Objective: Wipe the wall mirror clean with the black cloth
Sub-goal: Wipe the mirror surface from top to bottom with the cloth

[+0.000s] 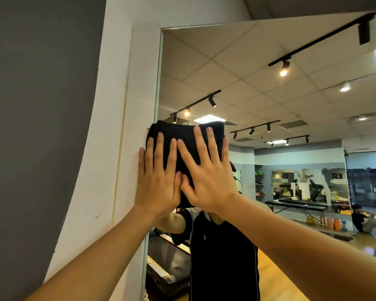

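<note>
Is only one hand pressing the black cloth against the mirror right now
No, both the left hand and the right hand lie flat with straight fingers on the black cloth, pressing it against the mirror.

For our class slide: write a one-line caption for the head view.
Left hand and right hand press black cloth flat against wall mirror by its left edge.

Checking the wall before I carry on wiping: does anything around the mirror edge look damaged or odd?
Two small things. A thin yellowish seam runs down the white wall panel left of the mirror, like a gap or glue line, and a small dark scuff sits lower on the panel. The mirror edge itself looks intact.
</note>
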The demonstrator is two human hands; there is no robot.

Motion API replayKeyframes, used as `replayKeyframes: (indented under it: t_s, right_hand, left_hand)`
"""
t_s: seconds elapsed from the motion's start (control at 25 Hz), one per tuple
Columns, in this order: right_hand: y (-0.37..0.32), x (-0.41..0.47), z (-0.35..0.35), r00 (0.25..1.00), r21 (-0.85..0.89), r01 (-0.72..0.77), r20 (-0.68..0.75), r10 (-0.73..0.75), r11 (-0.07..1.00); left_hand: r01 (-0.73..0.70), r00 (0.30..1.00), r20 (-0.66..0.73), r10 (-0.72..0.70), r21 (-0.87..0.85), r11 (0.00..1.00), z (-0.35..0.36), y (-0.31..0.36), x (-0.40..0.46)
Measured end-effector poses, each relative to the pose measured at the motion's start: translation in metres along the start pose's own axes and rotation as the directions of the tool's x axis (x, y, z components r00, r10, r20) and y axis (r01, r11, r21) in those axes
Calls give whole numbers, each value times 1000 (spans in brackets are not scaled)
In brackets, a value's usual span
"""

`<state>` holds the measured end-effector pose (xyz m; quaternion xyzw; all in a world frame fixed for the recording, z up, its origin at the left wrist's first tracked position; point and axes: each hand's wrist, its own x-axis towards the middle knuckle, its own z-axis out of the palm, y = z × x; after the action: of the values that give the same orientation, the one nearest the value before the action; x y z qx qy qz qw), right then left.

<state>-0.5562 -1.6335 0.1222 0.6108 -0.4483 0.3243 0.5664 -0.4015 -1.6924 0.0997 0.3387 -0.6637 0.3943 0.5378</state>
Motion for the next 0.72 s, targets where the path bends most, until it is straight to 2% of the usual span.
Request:
replayKeyframes:
  t_s: [0.28,0.72]
  right_hand:
    - [20,64,0,995,-53,-30,-98,25,998]
    - [76,180,-18,995,-44,-57,-88,53,997]
  left_hand:
    - [-81,996,-31,83,61,995,-2,-27,74]
    - [-85,994,-62,89,70,994,-17,-45,203]
